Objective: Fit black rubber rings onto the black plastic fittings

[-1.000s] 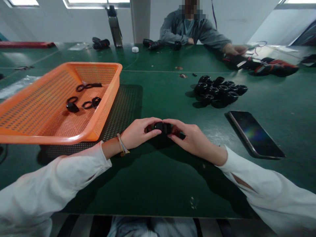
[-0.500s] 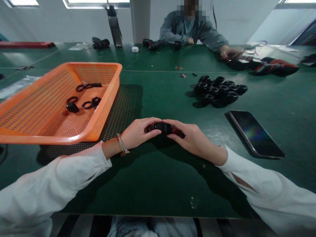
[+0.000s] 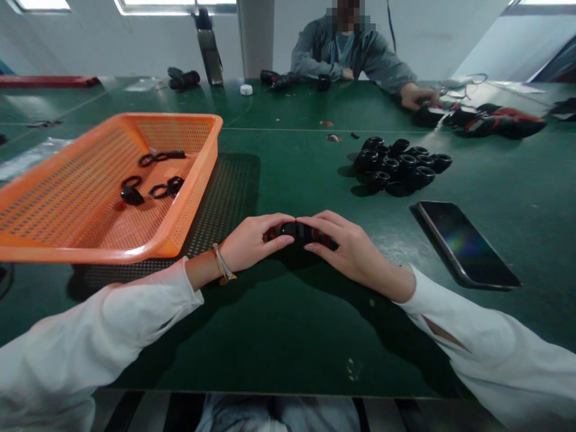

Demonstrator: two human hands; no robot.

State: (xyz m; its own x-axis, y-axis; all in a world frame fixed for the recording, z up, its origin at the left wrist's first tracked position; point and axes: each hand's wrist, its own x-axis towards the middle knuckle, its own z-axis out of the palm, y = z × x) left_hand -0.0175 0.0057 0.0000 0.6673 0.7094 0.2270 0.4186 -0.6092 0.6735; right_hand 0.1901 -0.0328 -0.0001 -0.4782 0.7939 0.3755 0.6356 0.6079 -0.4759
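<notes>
Between my two hands, just above the green table (image 3: 279, 336), is a small black cylindrical part (image 3: 297, 231). My left hand (image 3: 254, 241) pinches its left end between thumb and fingers. From the other side, the thumb and fingers of my right hand (image 3: 348, 246) close around its right end. My fingers hide much of the part, so its full shape does not show. A cluster of glossy black ring-ended sleeves (image 3: 400, 165) sits beyond my right hand. To the left, an orange perforated basket (image 3: 204, 168) holds several black rings (image 3: 158, 191) and a black cap-like piece (image 3: 132, 195).
A phone (image 3: 468, 243) lies right of my right hand. Across the table, a person in a grey jacket (image 3: 310, 51) touches black and red items (image 3: 499, 120). Power-tool-like objects (image 3: 276, 80), a white cap (image 3: 246, 90) and a tall bottle (image 3: 209, 54) stand along the far edge.
My right hand's fingers have lifted and loosened slightly around the black part, while my left hand stays in place. The other person's hand has shifted a little at the black and red items.
</notes>
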